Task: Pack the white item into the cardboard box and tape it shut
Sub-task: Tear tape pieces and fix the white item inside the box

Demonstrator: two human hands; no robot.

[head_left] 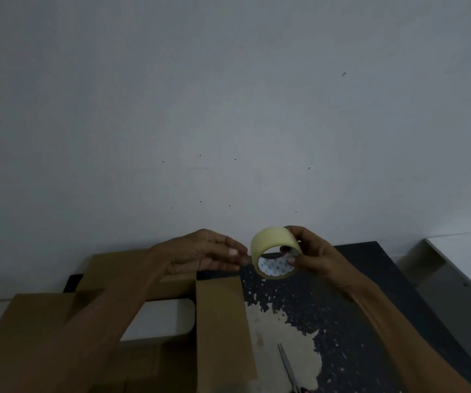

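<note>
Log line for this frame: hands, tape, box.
right hand holds tape roll | left hand fingertips at roll edge, grip unclear | cardboard box flaps open, white item inside | scissors on table

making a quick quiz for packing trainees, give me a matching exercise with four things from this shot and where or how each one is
Things:
1 tape roll
2 white item
3 scissors
4 cardboard box

Places or states:
a lying on the dark table
b flaps open
c held up in the right hand
d inside the box

Pairs: 1-c, 2-d, 3-a, 4-b
</note>
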